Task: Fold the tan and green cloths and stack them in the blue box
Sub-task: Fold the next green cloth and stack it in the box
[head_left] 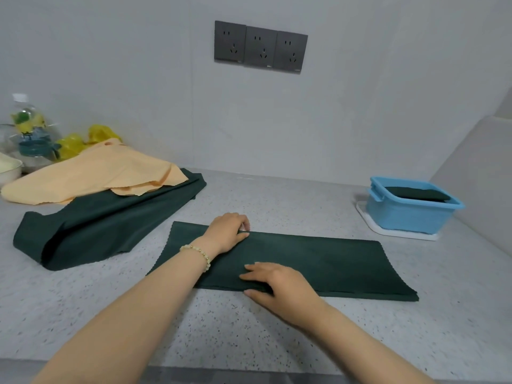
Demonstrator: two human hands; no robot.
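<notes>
Right hand [277, 284] lies flat on the near edge of the long folded green cloth [318, 261], fingers together, thumb at the hem. Left hand [230, 231] pinches its far edge with curled fingers. Farther left, the tan cloth [91, 173] overlaps a loose green cloth [110, 217]. Far right, the blue box [410, 217] holds a folded dark cloth [415, 193].

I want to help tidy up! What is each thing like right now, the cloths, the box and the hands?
Long dark green cloth strip: folded, lying flat.
Left hand: pinches the strip's far edge.
Right hand: fingers flat on the strip's near edge.
Loose dark green cloth: unfolded, rumpled.
Tan cloth: unfolded, draped partly over it.
Blue plastic box: open, one folded green cloth inside.
</notes>
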